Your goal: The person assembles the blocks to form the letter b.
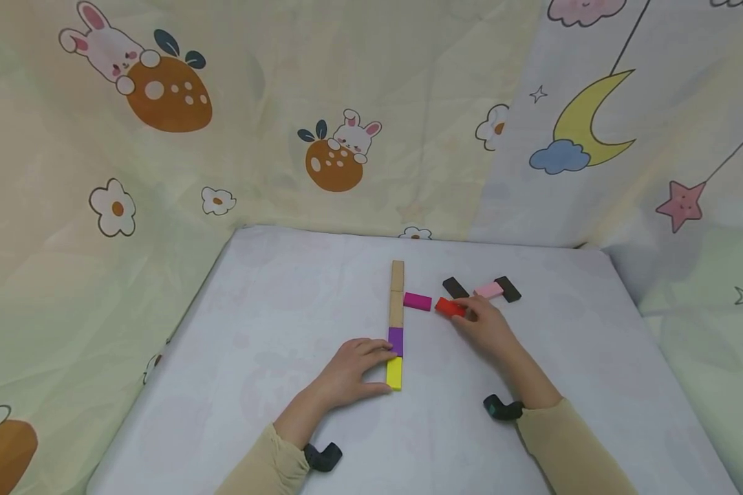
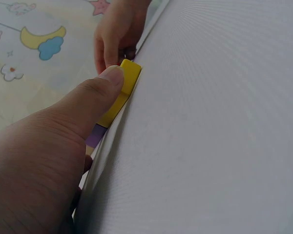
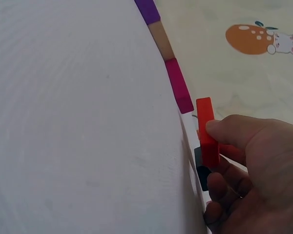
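Note:
A straight row runs away from me: a yellow block [image 1: 394, 374] nearest, then a purple block [image 1: 395, 338] and two tan blocks [image 1: 397, 276]. My left hand [image 1: 354, 371] rests on the row's near part. Its thumb touches the yellow block's near end, while its fingertips lie where yellow meets purple. A magenta block [image 1: 417, 301] sticks out to the right of the tan blocks. Just right of it, my right hand [image 1: 486, 327] pinches a red block [image 3: 207, 131] between thumb and fingers. In the right wrist view, the red block stands apart from the magenta one.
Behind the right hand lie a black block [image 1: 455, 287], a pink block [image 1: 488, 291] and another black block [image 1: 508, 289], the last two touching. The white tabletop [image 1: 272, 295] meets a fabric backdrop [image 1: 421, 137] printed with rabbits and a moon. Each wrist wears a black device [image 1: 503, 408].

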A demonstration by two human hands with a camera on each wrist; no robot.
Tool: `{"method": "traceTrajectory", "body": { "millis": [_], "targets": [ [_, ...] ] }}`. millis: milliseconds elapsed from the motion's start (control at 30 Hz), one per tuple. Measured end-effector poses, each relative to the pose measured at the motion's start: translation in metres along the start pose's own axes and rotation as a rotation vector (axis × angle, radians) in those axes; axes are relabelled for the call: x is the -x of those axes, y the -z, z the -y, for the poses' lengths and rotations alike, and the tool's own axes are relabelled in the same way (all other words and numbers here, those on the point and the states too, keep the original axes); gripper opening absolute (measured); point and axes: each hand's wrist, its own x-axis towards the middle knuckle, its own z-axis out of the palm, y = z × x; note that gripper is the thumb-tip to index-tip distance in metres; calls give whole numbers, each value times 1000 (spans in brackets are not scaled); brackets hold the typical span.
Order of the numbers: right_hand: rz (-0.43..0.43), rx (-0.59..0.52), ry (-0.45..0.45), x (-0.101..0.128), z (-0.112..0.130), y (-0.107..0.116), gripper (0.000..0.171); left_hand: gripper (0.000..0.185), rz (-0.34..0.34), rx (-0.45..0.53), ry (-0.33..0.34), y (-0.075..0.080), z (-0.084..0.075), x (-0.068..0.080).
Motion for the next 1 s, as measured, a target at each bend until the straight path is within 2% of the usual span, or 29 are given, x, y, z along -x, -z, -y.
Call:
{"method": "traceTrajectory", "body": {
  "millis": [367, 1000],
  "targets": [
    [-15, 52, 44, -5, 3, -11, 38, 60, 4, 8, 5, -1, 1, 0],
    [-23, 66, 20, -8, -1, -16, 41, 60, 4, 0, 7, 0, 0, 0]
  ]
}}
